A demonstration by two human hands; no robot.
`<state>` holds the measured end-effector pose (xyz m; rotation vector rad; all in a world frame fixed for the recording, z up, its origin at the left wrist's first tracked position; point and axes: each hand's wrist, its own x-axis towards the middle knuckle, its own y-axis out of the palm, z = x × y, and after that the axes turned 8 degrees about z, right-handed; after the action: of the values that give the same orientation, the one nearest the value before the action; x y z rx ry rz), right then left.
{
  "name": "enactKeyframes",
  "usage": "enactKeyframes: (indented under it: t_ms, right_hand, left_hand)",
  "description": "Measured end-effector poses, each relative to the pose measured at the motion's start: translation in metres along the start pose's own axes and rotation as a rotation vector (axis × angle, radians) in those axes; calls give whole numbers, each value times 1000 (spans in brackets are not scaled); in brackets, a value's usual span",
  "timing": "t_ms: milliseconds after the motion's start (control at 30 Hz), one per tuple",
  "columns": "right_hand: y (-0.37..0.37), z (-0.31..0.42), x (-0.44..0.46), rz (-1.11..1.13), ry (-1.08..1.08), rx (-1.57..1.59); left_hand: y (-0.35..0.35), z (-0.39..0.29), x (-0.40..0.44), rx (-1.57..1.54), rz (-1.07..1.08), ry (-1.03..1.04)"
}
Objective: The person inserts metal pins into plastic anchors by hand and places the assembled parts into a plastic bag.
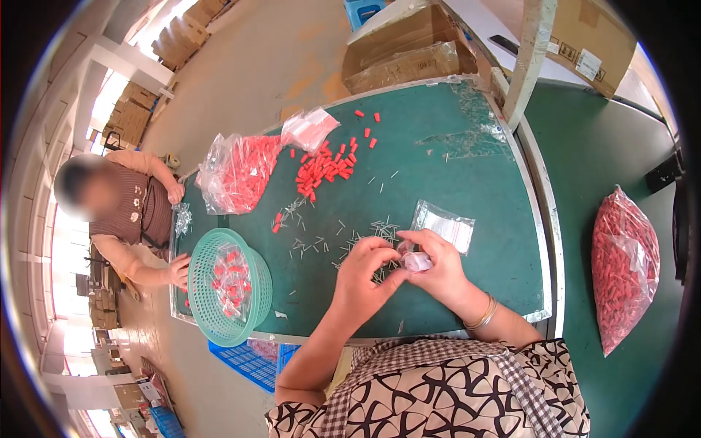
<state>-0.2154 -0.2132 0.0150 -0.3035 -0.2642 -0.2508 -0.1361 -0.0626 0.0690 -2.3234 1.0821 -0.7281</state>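
My two hands are close together over the front of the green table. My right hand (441, 269) is closed round a small clear plastic bag (418, 261), which is crumpled and looks pinkish inside. The fingers and thumb of my left hand (367, 274) pinch at the left edge of the same bag. Thin metal pins or screws (380, 232) lie scattered beneath and beyond my left hand. Just past my right hand lie flat clear plastic bags (447, 228). Farther off is a loose pile of small red plastic caps (321, 169).
A green basket (264, 286) with filled bags stands at the table's left edge, touched by a co-worker's hand (179, 271). Behind it lie a large bag of red caps (241, 174) and small bags (311, 128). Another full bag (625, 266) is at right, beyond the table's raised edge.
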Motion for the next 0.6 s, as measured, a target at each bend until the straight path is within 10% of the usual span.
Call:
enactKeyframes:
  t_ms: [600]
  right_hand:
    - [2, -4, -1, 154, 25, -107]
  left_hand:
    - [-1, 3, -9, -120, 205, -277]
